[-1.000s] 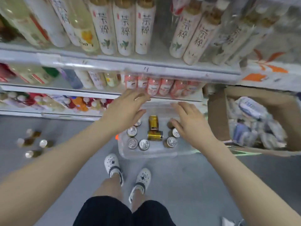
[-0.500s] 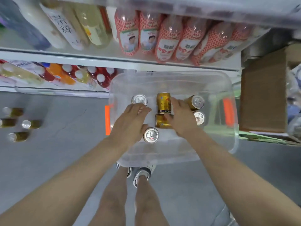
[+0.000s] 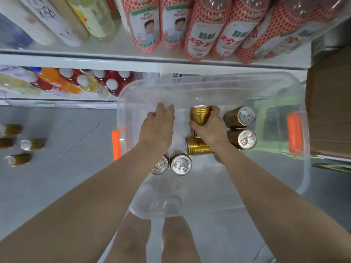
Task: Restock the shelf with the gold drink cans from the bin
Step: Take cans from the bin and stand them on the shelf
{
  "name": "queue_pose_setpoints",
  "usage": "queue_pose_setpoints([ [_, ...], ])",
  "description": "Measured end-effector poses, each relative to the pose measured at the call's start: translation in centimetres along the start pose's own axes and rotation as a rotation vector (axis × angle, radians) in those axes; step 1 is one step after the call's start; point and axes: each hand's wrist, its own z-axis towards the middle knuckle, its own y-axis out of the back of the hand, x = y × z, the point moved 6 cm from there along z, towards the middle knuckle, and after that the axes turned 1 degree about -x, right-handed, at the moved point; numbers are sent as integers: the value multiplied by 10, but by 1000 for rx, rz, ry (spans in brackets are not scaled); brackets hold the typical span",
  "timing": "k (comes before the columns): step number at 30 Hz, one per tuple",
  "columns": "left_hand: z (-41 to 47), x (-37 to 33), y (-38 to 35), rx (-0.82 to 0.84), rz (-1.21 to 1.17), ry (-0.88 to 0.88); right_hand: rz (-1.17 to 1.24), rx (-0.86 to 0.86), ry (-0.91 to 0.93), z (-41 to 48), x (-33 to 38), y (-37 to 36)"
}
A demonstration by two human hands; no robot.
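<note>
A clear plastic bin [image 3: 281,86] with orange handles sits on the floor below me and holds several gold drink cans. My right hand [image 3: 210,128] is wrapped around one gold can [image 3: 199,113] lying on its side in the bin's middle. My left hand [image 3: 158,128] rests over an upright can [image 3: 164,111] at the bin's left; only the can's silver top edge shows under my fingers. Another gold can [image 3: 195,148] lies beneath my right wrist. Upright cans stand at the right [image 3: 239,117] and near my left forearm [image 3: 180,165].
Shelves of bottled drinks [image 3: 176,25] run across the top, with a lower shelf [image 3: 62,82] at left. A cardboard box [image 3: 330,111] stands right of the bin. Several gold cans [image 3: 31,144] lie on the grey floor at left. My legs are below the bin.
The view has dropped closer to the bin. My right hand has closed around the gold can lying in the middle. My left hand has reached further in, onto the upright can at left.
</note>
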Motion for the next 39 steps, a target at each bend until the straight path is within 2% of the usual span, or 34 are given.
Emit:
queue_pose_setpoints([
  [4,8,3,2,-47,-17,8,144,-30,69,-20,2,27],
  [8,-3,-3,18,-73,-165,-48,203,-43,169,-48,10,57],
  [15,-58,-18,93,-238,-428,-38,231,-41,142,-104,36,119],
  [21,-121,-9,177,-255,-494,-19,226,8,319,-164,88,183],
  [26,-172,6,259,-316,-492,29,188,52,447,-212,145,236],
  [30,-217,20,325,-420,-558,61,76,11,607,-250,198,273],
  [34,-257,36,382,-530,-611,40,-10,-17,740,-287,253,309],
  [39,-304,50,451,-701,-521,-36,-140,-93,898,-332,318,345],
])
